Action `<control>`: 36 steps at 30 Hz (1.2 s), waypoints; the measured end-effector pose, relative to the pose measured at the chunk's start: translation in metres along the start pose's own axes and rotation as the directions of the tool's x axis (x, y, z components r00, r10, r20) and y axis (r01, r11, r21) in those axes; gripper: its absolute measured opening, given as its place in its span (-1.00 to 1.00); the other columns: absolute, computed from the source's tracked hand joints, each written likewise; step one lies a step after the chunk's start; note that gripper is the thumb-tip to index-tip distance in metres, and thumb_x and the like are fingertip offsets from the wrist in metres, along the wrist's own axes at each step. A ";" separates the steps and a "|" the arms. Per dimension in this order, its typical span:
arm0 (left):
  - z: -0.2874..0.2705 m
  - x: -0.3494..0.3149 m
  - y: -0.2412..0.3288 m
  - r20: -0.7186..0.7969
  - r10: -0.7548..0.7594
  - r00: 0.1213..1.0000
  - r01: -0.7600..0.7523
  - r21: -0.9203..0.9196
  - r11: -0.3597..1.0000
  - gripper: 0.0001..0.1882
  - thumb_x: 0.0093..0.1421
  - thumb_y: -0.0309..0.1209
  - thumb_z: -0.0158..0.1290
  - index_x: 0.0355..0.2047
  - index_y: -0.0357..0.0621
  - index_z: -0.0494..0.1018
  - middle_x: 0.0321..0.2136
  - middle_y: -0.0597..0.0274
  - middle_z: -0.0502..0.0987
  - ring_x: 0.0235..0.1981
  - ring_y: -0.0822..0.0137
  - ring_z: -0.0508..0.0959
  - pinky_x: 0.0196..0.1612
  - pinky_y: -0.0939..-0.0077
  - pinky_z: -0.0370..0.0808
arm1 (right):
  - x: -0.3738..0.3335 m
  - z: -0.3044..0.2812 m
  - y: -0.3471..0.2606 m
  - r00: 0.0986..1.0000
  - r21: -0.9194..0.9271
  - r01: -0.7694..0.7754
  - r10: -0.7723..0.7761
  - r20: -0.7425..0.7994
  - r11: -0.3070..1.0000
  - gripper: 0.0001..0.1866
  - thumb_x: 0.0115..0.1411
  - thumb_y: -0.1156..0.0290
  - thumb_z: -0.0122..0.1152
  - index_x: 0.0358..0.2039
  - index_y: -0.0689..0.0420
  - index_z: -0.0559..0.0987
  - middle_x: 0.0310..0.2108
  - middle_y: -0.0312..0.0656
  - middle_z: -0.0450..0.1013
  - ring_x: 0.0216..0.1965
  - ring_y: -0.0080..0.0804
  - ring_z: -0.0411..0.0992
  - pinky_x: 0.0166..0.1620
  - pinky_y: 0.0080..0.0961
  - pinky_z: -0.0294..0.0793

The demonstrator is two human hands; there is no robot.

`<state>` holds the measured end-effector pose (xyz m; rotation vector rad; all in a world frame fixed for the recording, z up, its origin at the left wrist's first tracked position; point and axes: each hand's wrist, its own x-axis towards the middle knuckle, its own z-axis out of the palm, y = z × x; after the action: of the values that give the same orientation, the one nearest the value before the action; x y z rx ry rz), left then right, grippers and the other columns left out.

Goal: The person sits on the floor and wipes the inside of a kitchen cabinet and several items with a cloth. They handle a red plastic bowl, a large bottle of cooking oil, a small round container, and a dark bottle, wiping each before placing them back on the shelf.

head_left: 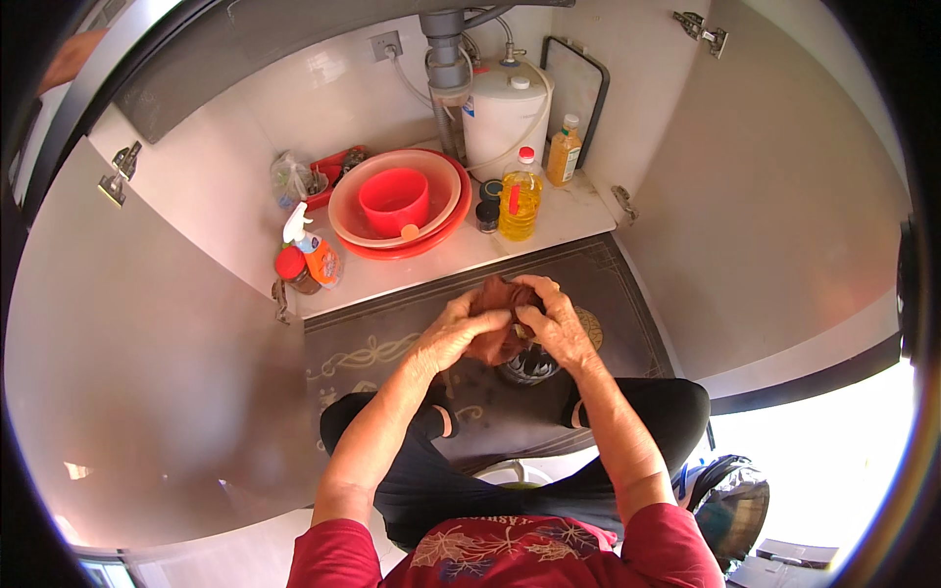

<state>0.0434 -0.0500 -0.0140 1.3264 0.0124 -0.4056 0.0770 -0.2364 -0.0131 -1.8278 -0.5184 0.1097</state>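
Note:
A reddish-brown cloth is bunched up between my two hands, above the dark mat. My left hand grips its left side, with the thumb pointing in toward the middle. Closed on the right side of the cloth, my right hand bends its thumb and fingers inward. A small pale bit shows between the thumbs; I cannot make out what it is. Just below the hands, a dark rounded thing with a pale pattern is partly covered by the cloth and my right hand.
Inside the open cabinet stand red basins with a red bowl, a spray bottle, a red-lidded jar, an oil bottle and a white tank. Doors flank both sides; a patterned mat lies in front.

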 end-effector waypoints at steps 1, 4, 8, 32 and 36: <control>-0.008 0.001 -0.001 -0.063 0.017 0.998 -0.018 -0.006 1.000 -0.49 0.08 -0.16 0.15 -0.05 -0.19 0.32 -0.27 0.25 0.48 -0.35 0.47 0.48 -0.42 0.64 0.40 | -0.001 0.000 -0.010 1.000 0.032 -0.012 0.013 -0.026 0.999 -0.68 0.10 0.44 0.11 -0.12 0.27 0.45 -0.28 -0.14 0.39 -0.24 -0.42 0.39 -0.15 -0.52 0.39; -0.025 -0.002 -0.002 -0.211 0.173 0.962 -0.118 0.250 0.961 -0.69 0.16 -0.16 0.08 -0.35 -0.19 0.47 -0.50 0.33 0.47 -0.52 0.50 0.46 -0.45 0.65 0.37 | -0.004 -0.014 -0.002 0.995 0.022 -0.091 0.090 0.046 0.996 -0.74 0.10 0.41 0.16 -0.24 0.30 0.48 -0.41 -0.08 0.48 -0.37 -0.37 0.46 -0.27 -0.50 0.45; -0.045 -0.015 -0.001 -0.269 0.057 0.961 -0.022 0.132 0.991 -0.66 0.16 -0.12 0.07 -0.38 -0.19 0.48 -0.64 0.34 0.43 -0.73 0.49 0.39 -0.67 0.65 0.30 | -0.012 -0.013 -0.022 0.921 0.358 -0.383 0.323 0.217 0.852 -0.86 0.17 0.49 0.10 -0.30 0.28 0.51 -0.46 -0.29 0.47 -0.41 -0.63 0.40 -0.32 -0.62 0.43; -0.001 0.030 -0.107 -0.122 0.080 0.989 -0.089 -0.068 0.994 -0.78 0.13 -0.35 -0.07 -0.29 -0.25 0.41 -0.42 0.37 0.43 -0.32 0.54 0.36 -0.20 0.65 0.29 | 0.038 -0.003 0.057 0.994 -0.760 0.085 0.000 0.111 0.645 -0.67 -0.08 0.47 0.16 -0.22 -0.04 0.55 -0.21 -0.29 0.43 -0.08 -0.18 0.27 -0.06 -0.19 0.28; 0.021 0.049 -0.129 -0.386 0.128 0.914 -0.170 -0.075 0.983 -0.76 0.17 -0.29 -0.09 -0.24 -0.17 0.40 -0.37 0.23 0.44 -0.26 0.40 0.41 -0.16 0.50 0.35 | 0.013 0.013 0.045 0.983 -0.732 0.028 -0.152 -0.105 0.681 -0.74 -0.09 0.51 0.15 -0.32 0.01 0.54 -0.17 -0.30 0.39 -0.10 -0.14 0.27 -0.05 -0.26 0.26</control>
<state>0.0463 -0.1075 -0.1408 1.2719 0.2524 -0.0118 0.0979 -0.2300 -0.0570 -2.5651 -0.5858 -0.3698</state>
